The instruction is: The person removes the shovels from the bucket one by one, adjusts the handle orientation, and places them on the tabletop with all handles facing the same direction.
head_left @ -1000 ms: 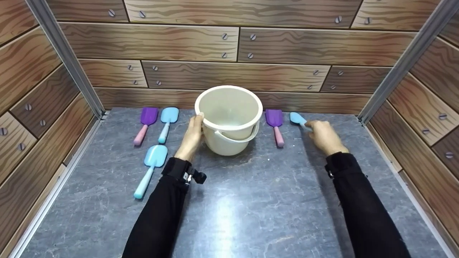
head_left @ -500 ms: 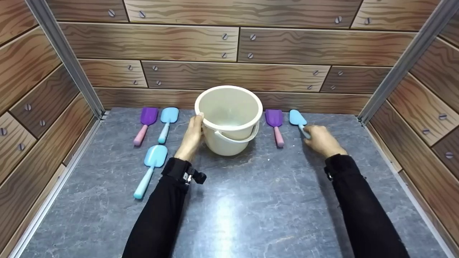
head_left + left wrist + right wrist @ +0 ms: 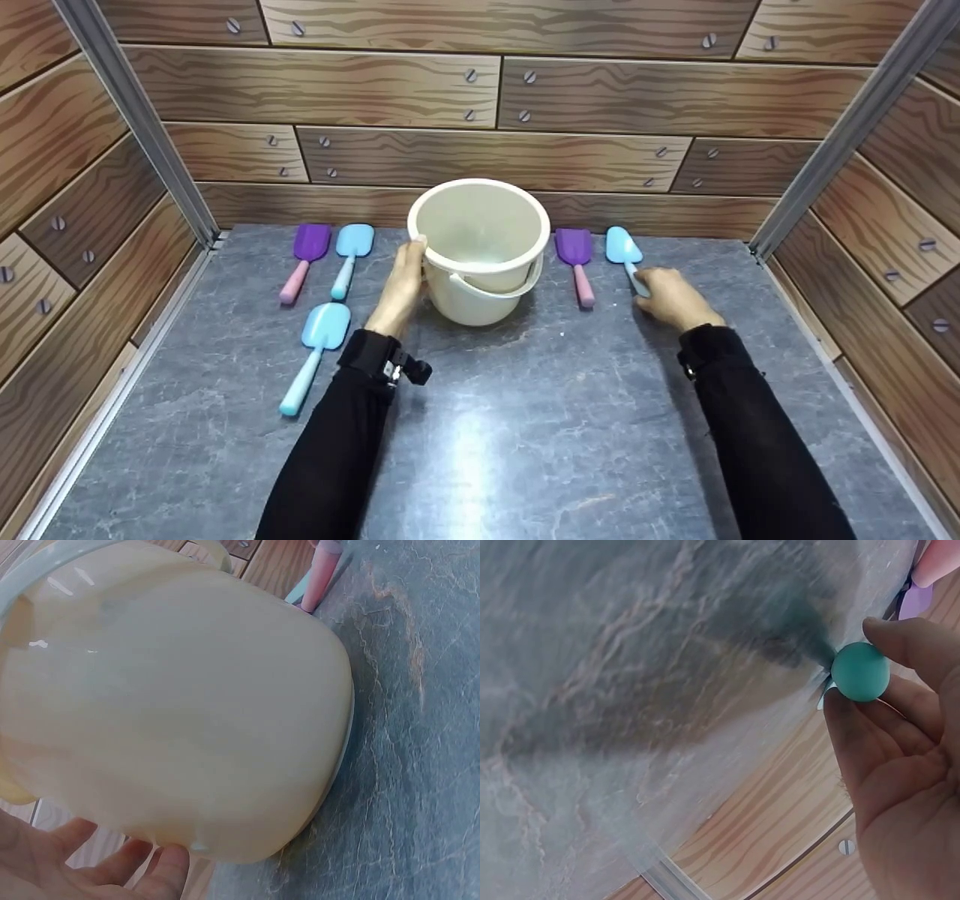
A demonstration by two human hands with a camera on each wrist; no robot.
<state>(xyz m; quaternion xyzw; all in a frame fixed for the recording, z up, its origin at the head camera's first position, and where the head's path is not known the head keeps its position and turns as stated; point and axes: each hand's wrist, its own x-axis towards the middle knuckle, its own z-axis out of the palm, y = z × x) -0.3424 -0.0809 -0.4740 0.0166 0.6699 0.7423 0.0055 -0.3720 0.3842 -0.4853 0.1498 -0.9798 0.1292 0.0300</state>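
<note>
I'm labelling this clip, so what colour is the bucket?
The bucket is cream, best seen in the head view.

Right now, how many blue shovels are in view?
3. The back-left blue shovel lies beside a purple shovel, the front-left blue shovel lies nearer the viewer, and the right hand holds a third blue shovel, right of the bucket. The bucket may hide others.

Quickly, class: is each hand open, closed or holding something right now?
Left hand: holding the cream, round plastic bucket.
Right hand: holding the light-blue, flat-bladed plastic scoop by its handle.
</note>
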